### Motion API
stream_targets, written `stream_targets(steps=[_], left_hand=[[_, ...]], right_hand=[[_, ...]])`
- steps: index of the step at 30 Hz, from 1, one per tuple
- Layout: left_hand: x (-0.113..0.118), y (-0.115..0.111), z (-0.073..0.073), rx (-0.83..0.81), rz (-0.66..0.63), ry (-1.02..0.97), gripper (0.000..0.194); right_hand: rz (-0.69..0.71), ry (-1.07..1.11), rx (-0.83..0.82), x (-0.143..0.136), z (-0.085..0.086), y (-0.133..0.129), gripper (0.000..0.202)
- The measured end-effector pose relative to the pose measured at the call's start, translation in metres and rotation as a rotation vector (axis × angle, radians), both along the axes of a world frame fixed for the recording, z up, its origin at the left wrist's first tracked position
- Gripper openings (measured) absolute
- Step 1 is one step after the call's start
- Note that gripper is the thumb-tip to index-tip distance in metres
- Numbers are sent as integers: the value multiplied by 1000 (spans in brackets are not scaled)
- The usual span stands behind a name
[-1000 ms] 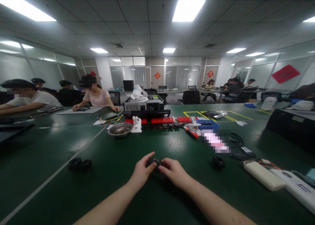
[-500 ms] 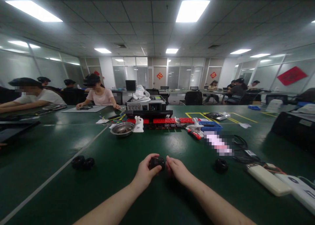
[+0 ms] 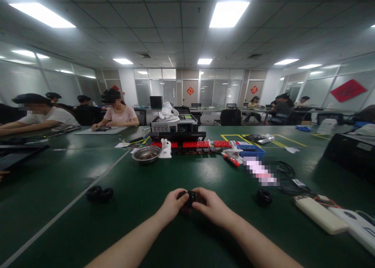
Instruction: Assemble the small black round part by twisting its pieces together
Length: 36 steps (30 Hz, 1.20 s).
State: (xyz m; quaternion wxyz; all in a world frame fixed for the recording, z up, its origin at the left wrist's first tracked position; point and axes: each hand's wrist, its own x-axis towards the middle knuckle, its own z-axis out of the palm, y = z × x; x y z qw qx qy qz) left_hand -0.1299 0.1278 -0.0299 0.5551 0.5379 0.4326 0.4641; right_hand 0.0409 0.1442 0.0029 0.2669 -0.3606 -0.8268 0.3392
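Note:
Just above the green table, in the middle, my left hand and my right hand are both closed around a small black rounded part. My left thumb and fingers grip its left side. The right thumb and fingers pinch it from the right. Much of the part is covered by the fingers, so its exact kind is unclear. Two black ring-shaped parts like small tyres lie side by side to the left. A similar black ring rests to the right of my right hand.
Beyond my hands stand a metal bowl of small pieces, a red strip, a blue tray and a red screwdriver. Cables and a cream power bank lie at right. A person works across the table.
My right hand has moved left and taken hold of the black part, which only my left hand held before. The person across the table has drawn one hand in.

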Motion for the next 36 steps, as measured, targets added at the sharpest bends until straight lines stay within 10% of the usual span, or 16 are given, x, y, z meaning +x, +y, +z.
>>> stream_targets(steps=[15, 27, 36], left_hand=[[8, -15, 16, 297, 184, 410, 42], [4, -1, 3, -17, 62, 27, 46], [10, -16, 14, 330, 154, 455, 46]], right_hand=[[-83, 91, -361, -5, -22, 20, 54], [-58, -28, 68, -1, 1, 1, 32], [-245, -6, -302, -3, -19, 18, 62]])
